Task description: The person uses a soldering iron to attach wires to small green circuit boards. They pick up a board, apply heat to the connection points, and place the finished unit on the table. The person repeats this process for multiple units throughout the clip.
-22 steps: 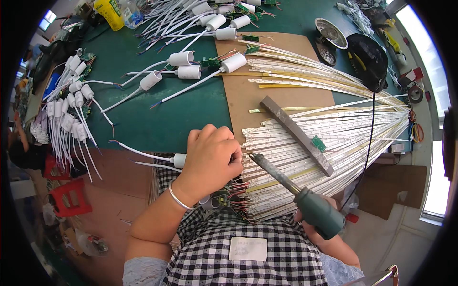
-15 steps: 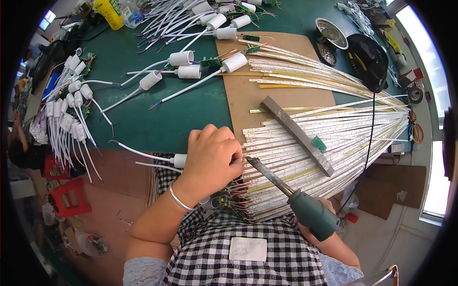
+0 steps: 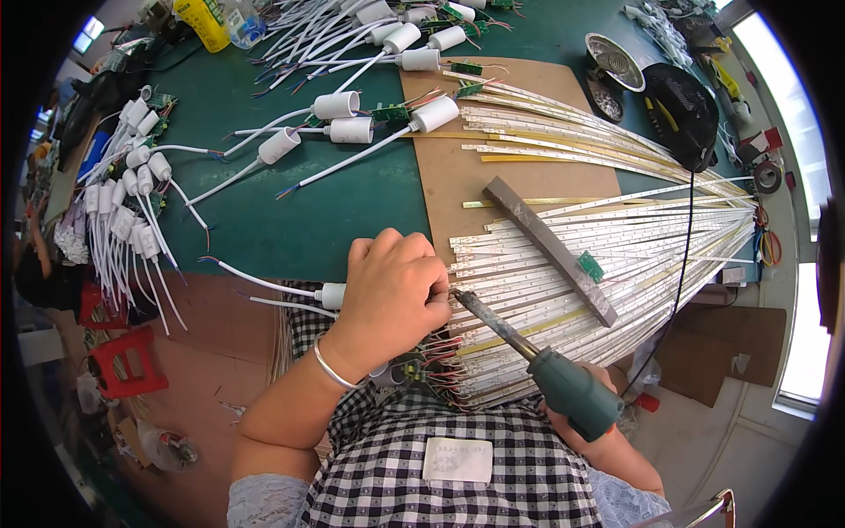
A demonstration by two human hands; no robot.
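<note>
The fingers of the left hand point(image 3: 396, 282) are curled, with thumb and forefinger drawn together; what may be pinched between them is hidden. By the fingers of the right hand point(image 3: 568, 429), partly concealed behind its handle, a green-handled soldering iron point(image 3: 576, 394) is gripped. The iron's tip is held just beside the left fingertips, at the near ends of the LED strips point(image 3: 563, 304); whether contact is made cannot be told. The strips are fanned out to the right of the left fingers, partly over a brown board point(image 3: 436, 189) on the green surface point(image 3: 299, 224). Across them, beyond the iron's shaft, a grey bar point(image 3: 550, 251) is laid, with a small green circuit board point(image 3: 591, 266) against its right side. A white cylindrical housing point(image 3: 333, 296) is seen just left of the left hand, partly covered by it. Below the left fingers, red and white wires point(image 3: 437, 352) are bunched at the strip ends. Farther beyond them, corded white housings point(image 3: 335, 106) are scattered.
</note>
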